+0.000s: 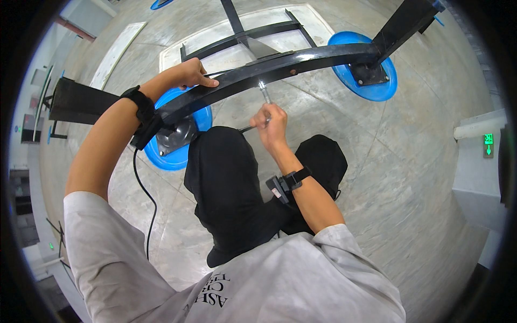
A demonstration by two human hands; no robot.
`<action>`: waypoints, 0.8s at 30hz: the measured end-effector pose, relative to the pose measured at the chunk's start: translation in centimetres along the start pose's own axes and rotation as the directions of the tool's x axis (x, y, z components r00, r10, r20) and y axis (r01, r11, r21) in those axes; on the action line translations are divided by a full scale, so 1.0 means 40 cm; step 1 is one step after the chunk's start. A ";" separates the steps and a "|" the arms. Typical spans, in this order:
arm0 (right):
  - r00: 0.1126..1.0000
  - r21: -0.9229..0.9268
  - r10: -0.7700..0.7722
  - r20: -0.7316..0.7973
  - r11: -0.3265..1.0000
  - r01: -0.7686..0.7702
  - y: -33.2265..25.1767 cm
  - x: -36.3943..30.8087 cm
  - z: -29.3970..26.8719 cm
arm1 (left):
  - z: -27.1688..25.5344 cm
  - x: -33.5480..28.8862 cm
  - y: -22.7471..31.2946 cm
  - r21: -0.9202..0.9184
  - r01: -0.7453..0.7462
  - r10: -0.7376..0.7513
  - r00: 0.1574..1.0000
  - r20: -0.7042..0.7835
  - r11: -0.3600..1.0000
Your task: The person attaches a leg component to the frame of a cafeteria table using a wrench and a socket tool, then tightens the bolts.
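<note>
A long black metal beam [318, 54] runs across in front of me, appearing bent by the lens. My left hand [195, 74] is closed on its left part, with the thumb lying on the beam and the other fingers partly hidden. A thin dark bar [222, 72] shows beside that thumb; I cannot make out what it is. My right hand [271, 121] is wrapped round a socket wrench [265, 93]. Its bright socket end points up at the beam's near side and appears to meet it, while the dark handle sticks out leftward below the fist.
Black posts stand at the beam's left [81, 103] and right [405, 29], above blue round discs [392, 86]. Beyond lies more black framing over a white board [315, 19]. A black cable [155, 202] hangs from my left wrist. My knees are just below the beam.
</note>
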State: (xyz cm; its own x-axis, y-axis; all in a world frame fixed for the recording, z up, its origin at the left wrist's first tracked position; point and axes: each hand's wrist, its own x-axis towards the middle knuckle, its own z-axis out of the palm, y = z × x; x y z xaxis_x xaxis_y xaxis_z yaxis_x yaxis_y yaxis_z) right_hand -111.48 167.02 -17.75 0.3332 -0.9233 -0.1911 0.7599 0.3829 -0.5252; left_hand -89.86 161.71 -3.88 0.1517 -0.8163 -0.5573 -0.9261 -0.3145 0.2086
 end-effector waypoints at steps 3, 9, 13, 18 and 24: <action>1.000 -0.020 -0.010 -0.002 1.000 0.010 0.003 -0.007 0.009 | -0.008 -0.004 0.006 0.049 0.012 -0.010 0.999 -0.034 0.999; 0.997 -0.143 -0.071 -0.006 0.987 0.070 -0.001 0.003 -0.001 | -0.003 0.012 -0.014 0.020 -0.073 0.074 0.997 -0.030 0.997; 0.993 -0.231 -0.113 0.024 0.966 0.116 -0.007 0.012 -0.005 | -0.015 0.016 -0.019 0.021 -0.051 0.052 0.998 -0.039 0.998; 0.969 -0.576 -0.233 0.080 0.783 0.236 -0.039 0.017 -0.023 | -0.012 0.024 -0.012 -0.003 -0.060 0.059 0.997 -0.044 0.998; 0.870 -0.818 -0.424 0.253 0.387 0.426 -0.066 0.018 -0.019 | -0.007 0.028 -0.029 0.043 -0.068 0.070 0.997 -0.042 0.997</action>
State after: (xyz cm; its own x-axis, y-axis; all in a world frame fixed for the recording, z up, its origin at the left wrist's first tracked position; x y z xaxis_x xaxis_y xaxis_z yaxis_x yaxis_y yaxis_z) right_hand -113.67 165.33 -17.15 0.1093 -0.9577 0.2663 -0.0206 -0.2700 -0.9626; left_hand -88.54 161.02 -4.53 0.1011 -0.8558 -0.5073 -0.9482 -0.2373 0.2113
